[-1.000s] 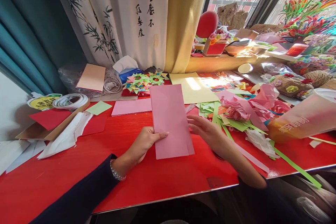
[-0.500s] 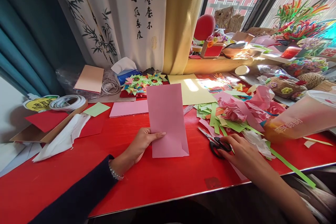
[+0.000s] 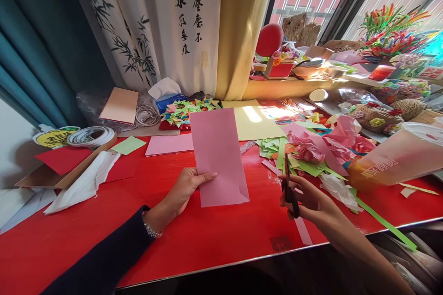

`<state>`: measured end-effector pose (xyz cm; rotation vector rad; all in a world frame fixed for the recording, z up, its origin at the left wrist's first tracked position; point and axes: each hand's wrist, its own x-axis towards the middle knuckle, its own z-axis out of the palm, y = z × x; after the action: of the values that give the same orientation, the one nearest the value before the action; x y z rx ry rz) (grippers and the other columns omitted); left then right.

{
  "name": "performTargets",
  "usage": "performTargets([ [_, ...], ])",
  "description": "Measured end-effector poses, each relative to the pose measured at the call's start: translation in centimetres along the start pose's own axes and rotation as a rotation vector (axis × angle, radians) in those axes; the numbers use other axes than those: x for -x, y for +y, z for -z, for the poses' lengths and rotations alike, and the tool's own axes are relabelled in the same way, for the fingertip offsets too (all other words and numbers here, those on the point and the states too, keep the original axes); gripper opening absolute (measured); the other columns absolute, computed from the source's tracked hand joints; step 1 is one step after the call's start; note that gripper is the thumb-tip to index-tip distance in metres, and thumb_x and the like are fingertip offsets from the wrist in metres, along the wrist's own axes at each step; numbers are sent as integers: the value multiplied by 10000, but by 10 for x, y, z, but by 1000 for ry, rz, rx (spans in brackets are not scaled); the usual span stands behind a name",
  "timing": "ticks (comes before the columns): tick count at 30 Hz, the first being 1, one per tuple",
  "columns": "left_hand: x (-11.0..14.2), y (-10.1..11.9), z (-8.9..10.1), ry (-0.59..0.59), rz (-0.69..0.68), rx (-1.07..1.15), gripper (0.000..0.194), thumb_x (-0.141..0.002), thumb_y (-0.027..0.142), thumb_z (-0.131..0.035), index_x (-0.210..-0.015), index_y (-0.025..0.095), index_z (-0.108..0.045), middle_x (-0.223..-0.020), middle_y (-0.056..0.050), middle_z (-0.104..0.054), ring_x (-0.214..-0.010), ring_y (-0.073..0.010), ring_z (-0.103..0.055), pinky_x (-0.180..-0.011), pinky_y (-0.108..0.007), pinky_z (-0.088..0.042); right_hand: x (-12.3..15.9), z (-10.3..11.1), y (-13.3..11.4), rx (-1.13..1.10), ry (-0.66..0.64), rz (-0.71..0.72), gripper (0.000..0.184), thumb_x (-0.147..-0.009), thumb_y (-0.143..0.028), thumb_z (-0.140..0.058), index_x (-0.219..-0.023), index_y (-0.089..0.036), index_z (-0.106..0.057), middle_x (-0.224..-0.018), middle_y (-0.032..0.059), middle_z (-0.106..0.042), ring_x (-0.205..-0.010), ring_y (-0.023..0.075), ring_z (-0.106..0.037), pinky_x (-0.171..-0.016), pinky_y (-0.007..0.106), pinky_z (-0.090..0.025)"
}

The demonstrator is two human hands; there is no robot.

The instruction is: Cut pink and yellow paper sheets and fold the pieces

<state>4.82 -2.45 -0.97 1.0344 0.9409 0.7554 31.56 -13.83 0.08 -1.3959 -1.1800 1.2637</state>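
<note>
My left hand point(image 3: 183, 189) pinches a folded pink sheet of paper point(image 3: 218, 152) by its left edge, thumb on the front, and holds it up over the red table. In my right hand point(image 3: 308, 198) is a pair of scissors point(image 3: 289, 189) with black handles, turned upright with the blades pointing away from me and seen edge-on. The scissors are apart from the paper, to its right. Under the right hand a pink paper strip point(image 3: 303, 232) lies on the table. More pink paper point(image 3: 169, 144) lies flat behind the left hand.
Green paper scraps point(image 3: 304, 164) and crumpled pink paper point(image 3: 306, 146) lie at the right, beside a tilted plastic cup point(image 3: 398, 156). A yellow sheet point(image 3: 254, 122) lies behind. To the left are a tape roll point(image 3: 92, 136), a cardboard tray point(image 3: 65, 182) and a white tissue point(image 3: 83, 184).
My right hand has lifted the scissors off the table and swung them upright. The pink sheet in my left hand has shifted very slightly; that hand keeps its hold.
</note>
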Motion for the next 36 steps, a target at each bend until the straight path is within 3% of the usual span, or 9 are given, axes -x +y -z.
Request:
performTargets([
  [3, 0, 6, 3, 29, -42, -16, 253, -675, 351, -768, -839, 161, -744, -924, -65, -741, -851, -173, -652, -754, -244, -498, 5, -15, 6, -144, -100, -32, 493, -698, -432, -740, -1116, -278, -530, -924, 12, -499, -762, 128, -515, -609, 229, -437],
  [7, 2, 17, 7, 80, -85, -26, 217, -665, 352, -777, -812, 194, -749, -880, -31, -748, -809, -144, -651, -701, -206, -498, 9, -33, 12, -216, -363, -54, 755, -570, -659, -719, -1167, -231, -546, -930, 40, -533, -771, 158, -502, -590, 244, -398],
  [13, 9, 28, 6, 110, -141, 10, 199, -669, 337, -778, -812, 200, -752, -905, -27, -748, -838, -142, -650, -707, -195, -508, 5, -48, 4, -47, -452, -101, 708, -644, -623, -684, -1157, -145, -584, -759, 16, -526, -706, 151, -483, -618, 261, -363],
  [19, 13, 30, 3, 107, -180, 26, 183, -681, 331, -769, -816, 209, -752, -907, -16, -747, -852, -154, -653, -715, -208, -515, 0, -58, -1, 13, -410, -121, 696, -654, -595, -696, -1155, -128, -577, -764, 11, -514, -680, 131, -438, -594, 246, -326],
  [24, 16, 28, 2, 94, -208, 0, 194, -697, 327, -756, -838, 194, -750, -902, -27, -746, -880, -178, -652, -761, -246, -515, -5, -66, -2, 23, -357, -53, 717, -635, -654, -668, -1111, -123, -592, -702, -16, -436, -621, 109, -354, -552, 239, -273],
  [36, 18, 28, 1, 108, -228, -5, 220, -681, 346, -760, -842, 196, -751, -924, -37, -745, -921, -214, -656, -798, -293, -520, -5, -72, -3, 97, -275, -26, 612, -670, -636, -646, -1043, -152, -615, -700, -13, -439, -632, 123, -395, -565, 241, -313],
])
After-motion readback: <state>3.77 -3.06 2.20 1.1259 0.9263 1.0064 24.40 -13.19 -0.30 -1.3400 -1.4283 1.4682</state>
